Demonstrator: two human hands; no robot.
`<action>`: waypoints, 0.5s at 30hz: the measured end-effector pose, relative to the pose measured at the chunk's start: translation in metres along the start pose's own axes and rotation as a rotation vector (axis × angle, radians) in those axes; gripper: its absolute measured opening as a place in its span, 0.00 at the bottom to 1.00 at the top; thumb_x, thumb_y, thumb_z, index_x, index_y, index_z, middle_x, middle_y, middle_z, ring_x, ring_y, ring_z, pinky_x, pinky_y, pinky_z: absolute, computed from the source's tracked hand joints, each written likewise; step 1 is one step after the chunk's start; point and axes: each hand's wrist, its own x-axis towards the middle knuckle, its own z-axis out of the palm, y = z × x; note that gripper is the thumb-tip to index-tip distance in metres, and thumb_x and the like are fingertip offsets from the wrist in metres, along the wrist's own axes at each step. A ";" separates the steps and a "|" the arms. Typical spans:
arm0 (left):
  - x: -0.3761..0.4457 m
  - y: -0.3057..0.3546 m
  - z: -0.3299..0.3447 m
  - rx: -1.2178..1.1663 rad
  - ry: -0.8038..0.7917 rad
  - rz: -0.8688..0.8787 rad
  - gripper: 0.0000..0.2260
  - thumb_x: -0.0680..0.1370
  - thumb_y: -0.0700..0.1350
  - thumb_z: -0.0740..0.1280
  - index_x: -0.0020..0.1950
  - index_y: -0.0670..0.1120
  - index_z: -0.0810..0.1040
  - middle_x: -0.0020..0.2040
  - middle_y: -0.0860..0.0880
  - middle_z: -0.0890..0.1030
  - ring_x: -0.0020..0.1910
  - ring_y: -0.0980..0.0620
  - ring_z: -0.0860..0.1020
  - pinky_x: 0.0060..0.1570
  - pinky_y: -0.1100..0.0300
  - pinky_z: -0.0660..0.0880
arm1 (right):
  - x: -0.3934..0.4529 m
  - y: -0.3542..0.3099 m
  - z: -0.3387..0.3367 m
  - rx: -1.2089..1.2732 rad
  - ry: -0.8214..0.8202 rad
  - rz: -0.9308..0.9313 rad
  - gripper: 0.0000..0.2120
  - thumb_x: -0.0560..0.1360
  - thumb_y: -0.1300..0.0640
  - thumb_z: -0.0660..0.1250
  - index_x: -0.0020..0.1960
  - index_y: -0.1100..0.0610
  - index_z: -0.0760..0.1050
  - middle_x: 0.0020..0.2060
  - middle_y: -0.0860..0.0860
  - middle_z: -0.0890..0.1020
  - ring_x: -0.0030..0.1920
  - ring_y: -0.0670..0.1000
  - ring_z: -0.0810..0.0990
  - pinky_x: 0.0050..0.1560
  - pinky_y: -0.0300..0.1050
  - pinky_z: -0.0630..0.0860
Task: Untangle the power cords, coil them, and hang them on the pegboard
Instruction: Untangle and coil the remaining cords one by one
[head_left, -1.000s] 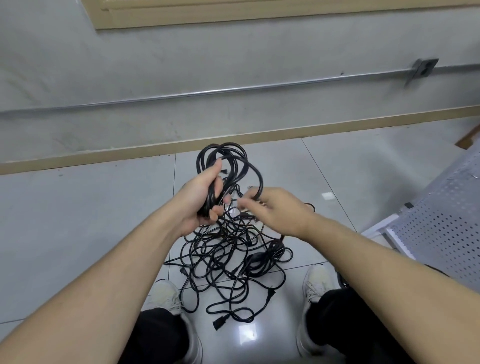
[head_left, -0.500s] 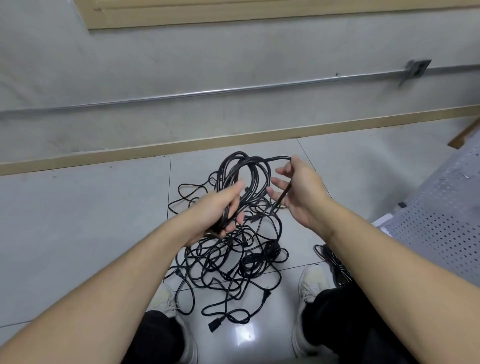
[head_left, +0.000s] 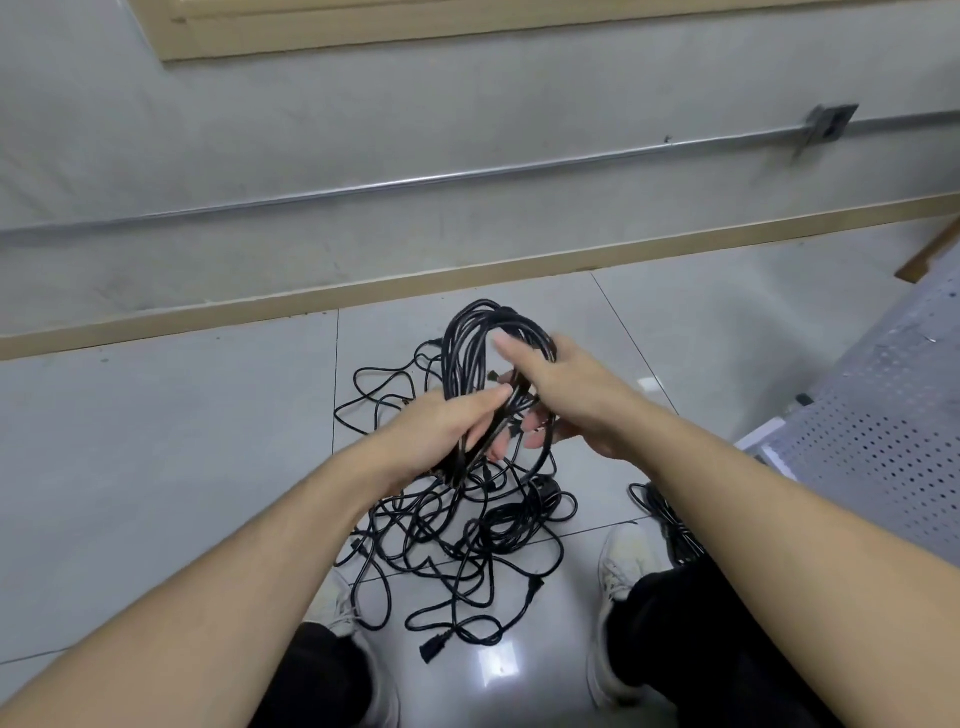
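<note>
A coil of black power cord (head_left: 470, 338) stands upright above the floor, its lower part gathered in my left hand (head_left: 447, 431), which is shut on it. My right hand (head_left: 566, 395) lies against the coil's right side with the fingers over the loops and a strand running under them. Below both hands a tangled heap of black cords (head_left: 457, 540) spreads over the tiles, with a plug end (head_left: 431, 649) at the front. The grey perforated pegboard (head_left: 883, 441) lies flat at the right edge.
I stand with one white shoe (head_left: 623, 577) on each side of the heap. Another black cord bundle (head_left: 670, 525) lies beside the right shoe by the pegboard's corner. A grey wall with a metal conduit (head_left: 467, 179) and a wooden skirting runs behind.
My right hand has moved left from the coil's outer edge and closed in onto the loops beside my left hand. The coil stands more upright.
</note>
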 end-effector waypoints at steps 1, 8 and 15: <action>0.000 0.001 0.002 0.000 -0.010 0.005 0.29 0.85 0.58 0.58 0.25 0.54 0.76 0.36 0.44 0.81 0.31 0.55 0.74 0.36 0.63 0.70 | -0.001 0.000 0.001 0.002 -0.016 -0.017 0.25 0.76 0.34 0.67 0.59 0.54 0.73 0.52 0.55 0.84 0.29 0.48 0.79 0.33 0.46 0.80; -0.001 0.003 0.002 -0.003 0.035 0.020 0.29 0.85 0.56 0.60 0.24 0.52 0.75 0.34 0.41 0.80 0.34 0.54 0.75 0.39 0.64 0.71 | 0.003 -0.003 -0.005 0.010 -0.035 -0.004 0.21 0.82 0.41 0.62 0.49 0.57 0.83 0.45 0.54 0.88 0.44 0.55 0.84 0.54 0.54 0.80; 0.007 -0.002 0.012 -0.292 -0.013 0.001 0.21 0.83 0.55 0.62 0.34 0.44 0.77 0.47 0.40 0.83 0.48 0.52 0.83 0.52 0.60 0.78 | 0.009 -0.007 0.003 0.129 0.036 -0.011 0.22 0.83 0.44 0.58 0.34 0.53 0.70 0.48 0.48 0.88 0.48 0.53 0.85 0.41 0.47 0.72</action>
